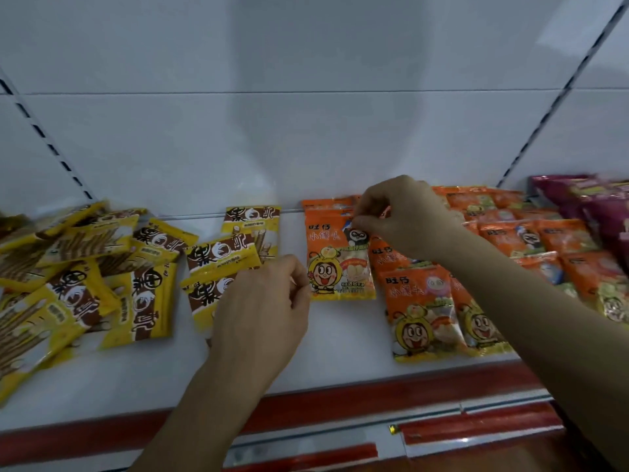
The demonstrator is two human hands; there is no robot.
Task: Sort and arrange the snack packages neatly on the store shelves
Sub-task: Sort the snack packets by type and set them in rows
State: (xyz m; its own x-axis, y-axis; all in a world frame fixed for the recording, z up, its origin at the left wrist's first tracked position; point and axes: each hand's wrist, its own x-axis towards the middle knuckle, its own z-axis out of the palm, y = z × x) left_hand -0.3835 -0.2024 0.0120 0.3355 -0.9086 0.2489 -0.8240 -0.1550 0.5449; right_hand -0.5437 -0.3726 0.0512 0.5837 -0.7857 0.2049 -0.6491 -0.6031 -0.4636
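Shelf (pixel 340 362) of white metal with a red front edge carries your snacks: yellow-and-brown foil stick packets (pixel 102 274) lie jumbled at the left, orange foil cartoon packets (pixel 425 311) overlap at the right, purple bags (pixel 595 202) beyond them. Your right hand (pixel 398 212) pinches the top of one orange packet (pixel 337 264) lying apart. Your left hand (pixel 262 308) pinches its lower left edge, covering some yellow packets.

The left hand (pixel 262 301) is covering part of a yellow packet (pixel 211 294), hiding whether its fingers grip it. The frame's left edge is cutting off the yellow pile (pixel 51 284), and the right edge the purple bags (pixel 599 206).
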